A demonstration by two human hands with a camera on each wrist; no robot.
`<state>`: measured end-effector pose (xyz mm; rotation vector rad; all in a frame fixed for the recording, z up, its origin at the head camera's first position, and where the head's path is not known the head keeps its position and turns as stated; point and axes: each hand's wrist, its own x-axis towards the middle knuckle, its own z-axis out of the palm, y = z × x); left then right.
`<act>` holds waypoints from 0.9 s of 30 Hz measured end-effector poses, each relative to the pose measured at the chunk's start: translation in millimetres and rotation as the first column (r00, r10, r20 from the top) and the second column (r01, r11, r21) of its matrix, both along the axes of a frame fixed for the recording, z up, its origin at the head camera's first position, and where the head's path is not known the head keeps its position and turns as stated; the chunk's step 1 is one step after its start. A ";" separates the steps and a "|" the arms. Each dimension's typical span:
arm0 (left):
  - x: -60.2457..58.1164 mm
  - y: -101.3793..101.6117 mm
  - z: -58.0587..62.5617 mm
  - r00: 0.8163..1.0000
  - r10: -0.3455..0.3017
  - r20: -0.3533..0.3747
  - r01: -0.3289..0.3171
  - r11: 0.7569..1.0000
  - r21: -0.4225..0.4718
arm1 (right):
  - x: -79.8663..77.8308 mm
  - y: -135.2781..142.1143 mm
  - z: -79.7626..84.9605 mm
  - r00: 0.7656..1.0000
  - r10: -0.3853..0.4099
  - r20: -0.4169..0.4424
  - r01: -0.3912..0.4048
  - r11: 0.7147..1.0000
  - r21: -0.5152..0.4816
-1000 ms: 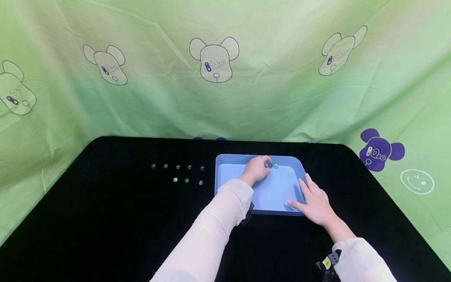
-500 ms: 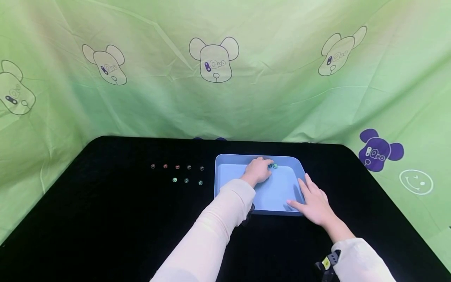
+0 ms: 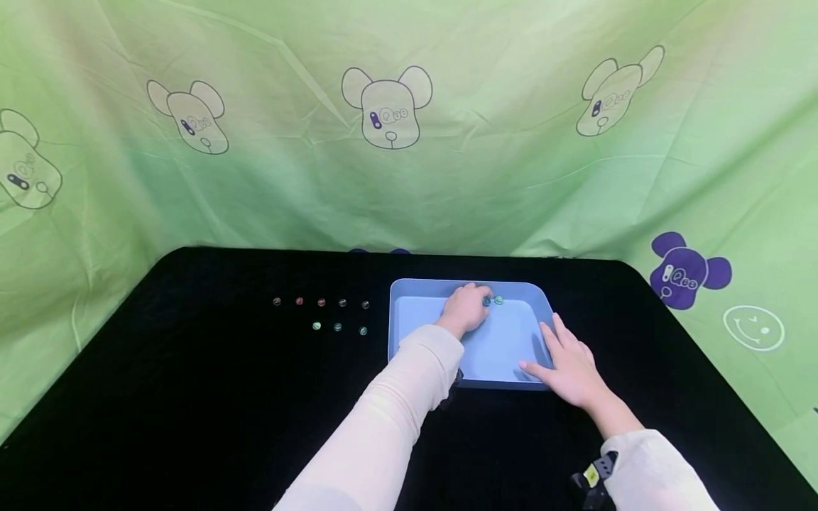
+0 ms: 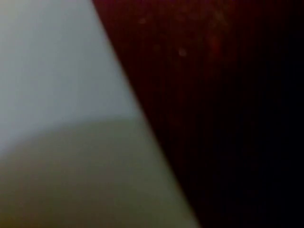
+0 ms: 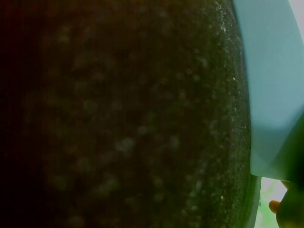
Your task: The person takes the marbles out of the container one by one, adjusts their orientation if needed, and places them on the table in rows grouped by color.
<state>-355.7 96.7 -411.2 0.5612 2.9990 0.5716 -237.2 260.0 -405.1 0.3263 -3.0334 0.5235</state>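
Observation:
A light blue rectangular tray lies on the black tabletop. My left hand reaches into its far side, fingers bent, with a dark teal marble at the tips of forefinger and thumb. Just right of it sits a lighter green marble near the tray's back wall. My right hand rests at the tray's right side, fingers spread along the rim and thumb reaching over the near right corner. In the right wrist view, the tray's pale blue side shows beside dark cloth. The left wrist view is blurred.
Left of the tray, small marbles lie in two rows on the black cloth: a back row with a red marble among several, and a front row of three, including a green marble. A green printed curtain hangs behind the table.
My left hand dips slightly at the tray's far side, and the dark teal marble shifts a little left, away from the green one. My right hand stays where it was.

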 end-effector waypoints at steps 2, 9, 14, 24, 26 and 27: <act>-0.4 0.0 0.2 1.000 0.003 -0.001 -0.003 1.000 0.001 | -0.1 0.2 0.6 1.000 -0.001 -0.005 0.001 1.000 0.001; -0.3 -0.2 0.2 1.000 0.000 -0.009 0.000 1.000 -0.019 | -0.2 -0.1 -1.2 1.000 -0.003 0.006 0.003 1.000 -0.007; 0.2 -0.8 1.0 1.000 -0.003 -0.008 0.003 1.000 -0.024 | 0.0 0.1 -1.3 1.000 -0.001 0.002 0.001 1.000 -0.010; 1.9 -9.1 8.3 0.998 0.013 0.062 -0.017 0.997 0.072 | -0.5 0.1 -0.7 1.000 0.003 0.004 -0.003 1.000 -0.004; 4.0 -10.0 10.2 0.996 0.023 0.088 -0.033 0.993 0.114 | 0.0 0.7 -1.0 1.000 0.003 0.006 -0.003 1.000 -0.004; 5.3 -10.4 11.0 0.995 0.026 0.098 -0.039 0.990 0.132 | 0.4 1.0 -1.3 1.000 0.003 0.007 -0.003 1.000 -0.005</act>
